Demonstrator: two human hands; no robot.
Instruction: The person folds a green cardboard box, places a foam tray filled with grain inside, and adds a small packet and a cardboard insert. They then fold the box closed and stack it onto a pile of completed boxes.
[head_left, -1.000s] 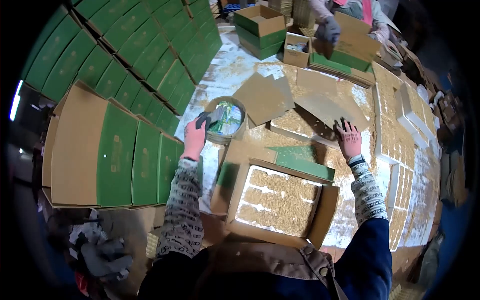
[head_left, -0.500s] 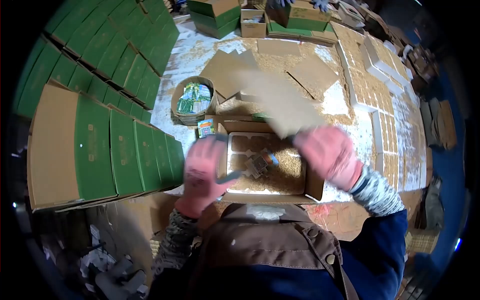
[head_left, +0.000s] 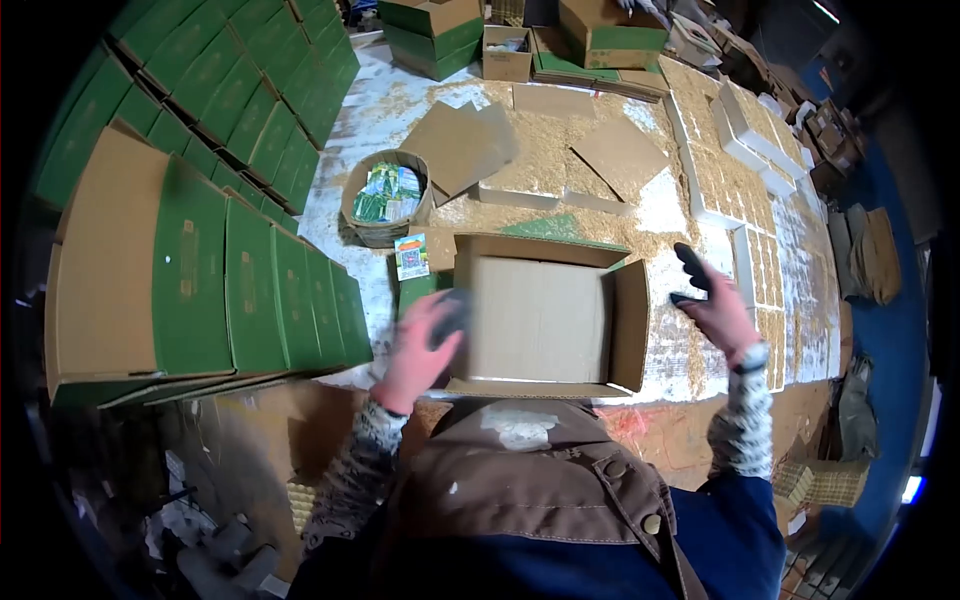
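Note:
An open cardboard box (head_left: 628,325) stands in front of me at the table's near edge. Inside it lies a flat cardboard sheet (head_left: 540,320), covering what was in the box. My left hand (head_left: 425,345), in a pink glove with dark fingertips, is at the box's left wall, thumb and fingers apart and slightly blurred. Off the right side of the box, over the table, my right hand (head_left: 720,305) is open with its fingers spread and holds nothing. A small printed card (head_left: 411,257) with a code lies on the left flap, just beyond my left hand.
Green boxes (head_left: 200,270) are stacked along the left. A round tub (head_left: 388,225) of colourful packets stands behind the card. Loose cardboard sheets (head_left: 450,150) lie among scattered grains, with grain-filled white trays (head_left: 735,180) at the right. Across the table, a co-worker's gloved hand (head_left: 645,8) shows.
The cardboard sheet has gone from my right hand into the box, hiding the grain-filled tray and small packet there. My right hand has moved right, away from the box, with fingers spread.

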